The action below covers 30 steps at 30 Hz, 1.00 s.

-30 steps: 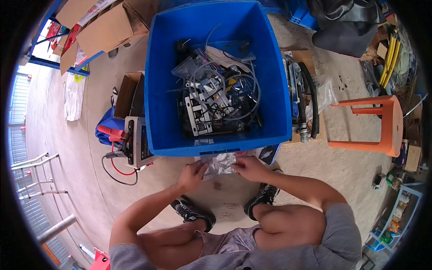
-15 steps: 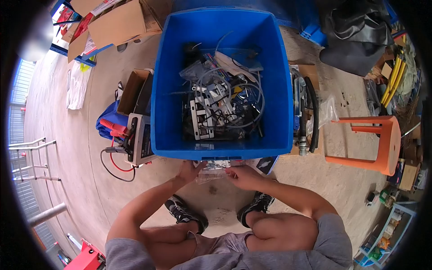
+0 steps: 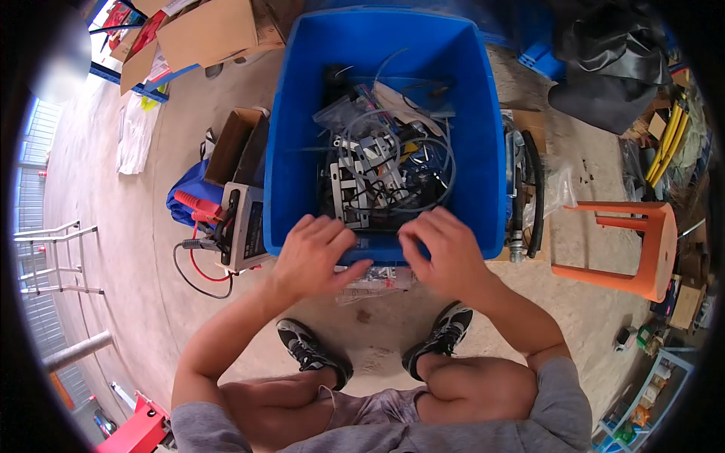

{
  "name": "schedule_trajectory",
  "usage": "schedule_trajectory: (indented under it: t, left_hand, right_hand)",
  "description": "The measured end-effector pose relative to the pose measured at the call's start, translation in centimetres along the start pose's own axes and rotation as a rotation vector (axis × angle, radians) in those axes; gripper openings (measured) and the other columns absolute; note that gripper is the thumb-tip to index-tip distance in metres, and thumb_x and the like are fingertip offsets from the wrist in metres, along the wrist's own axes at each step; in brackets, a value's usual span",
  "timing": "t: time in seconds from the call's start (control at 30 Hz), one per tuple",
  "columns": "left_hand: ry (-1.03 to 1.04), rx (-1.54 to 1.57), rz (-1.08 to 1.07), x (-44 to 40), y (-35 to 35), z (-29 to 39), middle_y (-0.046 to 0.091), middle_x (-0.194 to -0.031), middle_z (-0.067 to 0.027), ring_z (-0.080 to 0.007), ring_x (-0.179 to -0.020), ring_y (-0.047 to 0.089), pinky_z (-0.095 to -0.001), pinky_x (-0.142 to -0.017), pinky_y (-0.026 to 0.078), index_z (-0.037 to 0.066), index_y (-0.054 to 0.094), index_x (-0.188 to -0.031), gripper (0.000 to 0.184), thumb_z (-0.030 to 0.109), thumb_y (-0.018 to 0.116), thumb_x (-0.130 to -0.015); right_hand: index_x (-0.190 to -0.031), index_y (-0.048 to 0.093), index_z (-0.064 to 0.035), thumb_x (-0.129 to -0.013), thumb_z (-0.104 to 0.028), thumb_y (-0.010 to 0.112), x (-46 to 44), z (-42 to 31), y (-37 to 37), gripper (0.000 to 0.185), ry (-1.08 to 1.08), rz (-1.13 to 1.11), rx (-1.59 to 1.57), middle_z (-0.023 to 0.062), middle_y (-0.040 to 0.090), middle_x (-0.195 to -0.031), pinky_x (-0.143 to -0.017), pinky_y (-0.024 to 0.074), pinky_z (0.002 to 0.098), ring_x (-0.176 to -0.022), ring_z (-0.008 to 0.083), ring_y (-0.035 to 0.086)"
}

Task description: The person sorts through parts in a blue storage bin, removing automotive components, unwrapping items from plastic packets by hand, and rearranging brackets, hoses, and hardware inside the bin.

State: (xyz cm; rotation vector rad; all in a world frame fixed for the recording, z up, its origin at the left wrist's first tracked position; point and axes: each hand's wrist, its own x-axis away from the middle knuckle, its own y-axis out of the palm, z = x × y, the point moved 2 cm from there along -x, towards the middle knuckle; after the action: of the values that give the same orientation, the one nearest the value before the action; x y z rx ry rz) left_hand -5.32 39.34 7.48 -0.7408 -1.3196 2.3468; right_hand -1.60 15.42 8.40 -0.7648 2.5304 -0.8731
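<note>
So both hands are up at the near edge of a big blue bin, left hand on one side of the middle and right hand on the other, with a bit of a gap between them. Fingers are loosely curled, thumbs standing off from the fingertips. Can't tell whether they're actually clamped on the rim or just hovering over it, and the skin looks a little blurry there. Right below that edge, between and just under the hands, there's a clear plastic packet with some red print, and neither hand seems to be holding it. Inside the bin it's a proper jumble: white metal brackets toward the near left part of the heap, clear tubing looped over the top, and a crumpled clear bag further back. Just left of the bin sits a grey boxy unit with a red clamp at its side, plus an open cardboard box behind it. Over on the right there's a thick black hose close to the bin, then an orange stool well apart. Person's black shoes are on the concrete floor below.
</note>
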Motion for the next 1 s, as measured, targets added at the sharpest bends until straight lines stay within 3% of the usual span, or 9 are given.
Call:
schedule_trajectory:
  t: [0.07,0.27,0.5,0.57,0.63,0.7,0.8,0.87,1.0]
  left_hand:
    - [-0.123,-0.091,-0.079,-0.4,0.1,-0.1,0.062,-0.088,-0.0088,-0.0277,-0.085,0.063,-0.0407,-0.072,0.05,0.006,0.063,-0.086,0.05,0.051,0.082,-0.077]
    - [-0.099,-0.163,-0.174,1.1,1.8,-0.5,0.062,-0.085,-0.0066,-0.027,-0.082,0.064,-0.0388,-0.071,0.052,0.007,0.063,-0.087,0.051,0.055,0.078,-0.08]
    - [-0.074,-0.194,-0.191,1.1,1.9,-0.7,0.062,-0.084,-0.0057,-0.026,-0.081,0.063,-0.0378,-0.07,0.053,0.009,0.061,-0.084,0.048,0.055,0.077,-0.082]
    - [-0.08,-0.167,-0.182,0.8,1.6,-0.7,0.062,-0.083,-0.0055,-0.0259,-0.081,0.063,-0.0379,-0.07,0.053,0.009,0.062,-0.084,0.049,0.055,0.078,-0.081]
    - [-0.094,-0.138,-0.165,0.4,1.5,-0.7,0.061,-0.083,-0.0054,-0.0257,-0.08,0.063,-0.0379,-0.07,0.053,0.009,0.062,-0.084,0.05,0.056,0.078,-0.081]
    - [-0.12,-0.137,-0.175,0.5,1.6,-0.8,0.061,-0.082,-0.0052,-0.0253,-0.08,0.063,-0.0376,-0.07,0.052,0.009,0.062,-0.084,0.05,0.056,0.079,-0.079]
    - [-0.094,-0.153,-0.148,1.0,1.9,-1.1,0.059,-0.079,-0.0046,-0.0245,-0.078,0.062,-0.037,-0.067,0.051,0.01,0.061,-0.083,0.05,0.056,0.079,-0.078]
    - [-0.089,-0.156,-0.118,1.0,2.0,-1.1,0.058,-0.078,-0.0042,-0.0242,-0.076,0.061,-0.0369,-0.066,0.05,0.01,0.06,-0.082,0.05,0.056,0.08,-0.077]
    - [-0.058,-0.161,-0.064,1.1,2.1,-1.4,0.055,-0.074,-0.003,-0.0225,-0.071,0.059,-0.0353,-0.06,0.047,0.011,0.058,-0.079,0.051,0.057,0.08,-0.076]
  right_hand:
    - [-0.088,0.067,-0.0053,-0.094,-0.016,0.069,0.4,1.5,0.4,0.013,0.036,0.115,0.251,0.0106,0.063,-0.078,-0.068,0.0546,0.0416,-0.076,0.0322,0.066]
    - [-0.074,0.065,-0.0061,-0.094,-0.022,0.069,2.8,1.9,1.3,0.026,0.102,0.111,0.374,0.008,0.063,-0.072,-0.055,0.0522,0.0406,-0.065,0.0299,0.065]
    - [-0.071,0.065,-0.0043,-0.093,-0.022,0.069,2.3,1.6,0.3,0.028,0.144,0.116,0.315,0.01,0.063,-0.07,-0.056,0.0518,0.0436,-0.064,0.0326,0.065]
    - [-0.073,0.065,-0.0021,-0.093,-0.02,0.068,0.6,2.5,-1.4,0.027,0.284,-0.146,0.263,0.014,0.066,-0.075,-0.061,0.0523,0.0505,-0.068,0.0387,0.066]
    - [-0.078,0.066,-0.0009,-0.092,-0.019,0.066,-2.8,3.6,-3.7,0.023,0.304,-0.097,0.284,0.0186,0.068,-0.081,-0.07,0.0529,0.0543,-0.077,0.0429,0.067]
    - [-0.085,0.066,0.0016,-0.091,-0.014,0.063,-7.3,7.0,-4.0,0.017,0.231,0.034,0.455,0.0246,0.068,-0.09,-0.08,0.0557,0.0519,-0.088,0.0428,0.068]
    - [-0.107,0.073,-0.0013,-0.092,-0.014,0.063,-14.1,15.7,-1.7,0.022,0.444,-0.174,0.749,0.0231,0.068,-0.116,-0.086,0.0595,0.0477,-0.108,0.04,0.069]
    - [-0.124,0.071,-0.0042,-0.094,-0.019,0.065,-16.7,21.0,0.8,0.034,0.636,-0.163,0.868,0.0203,0.06,-0.136,-0.101,0.054,0.0493,-0.131,0.0386,0.057]
    - [-0.13,0.069,-0.0063,-0.098,-0.025,0.062,-17.5,27.0,2.8,0.038,0.539,-0.169,1.118,0.0162,0.055,-0.144,-0.119,0.0346,0.0517,-0.142,0.0373,0.044]
